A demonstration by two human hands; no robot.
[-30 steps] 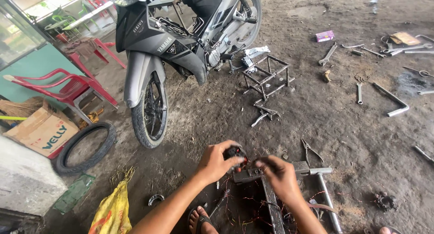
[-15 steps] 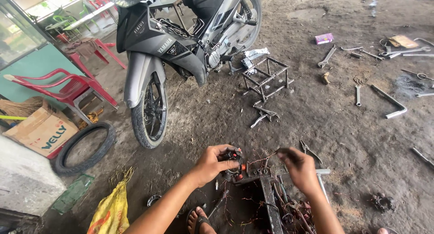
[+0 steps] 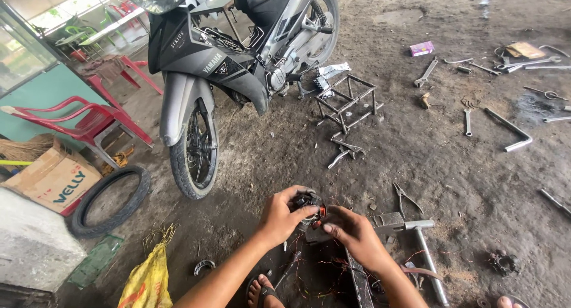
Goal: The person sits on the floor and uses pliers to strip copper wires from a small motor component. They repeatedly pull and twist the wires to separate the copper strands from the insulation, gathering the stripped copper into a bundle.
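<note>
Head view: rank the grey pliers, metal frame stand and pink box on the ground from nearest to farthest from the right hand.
From the right hand:
1. Grey pliers, just right of it on the dirt.
2. Metal frame stand, ahead beside the motorcycle.
3. Pink box, farthest, up the floor.

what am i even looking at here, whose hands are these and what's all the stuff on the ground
This is one picture from a camera worn on a person's head, looking down at their own two bare hands. The left hand grips a small round part wound with copper wire, and the right hand pinches at its side. They work low over a dirt floor. Ahead stands a grey motorcycle. A loose tyre lies to its left, near red plastic chairs and a cardboard box. Wrenches, pliers, a hammer and a small metal frame lie scattered around.
</note>
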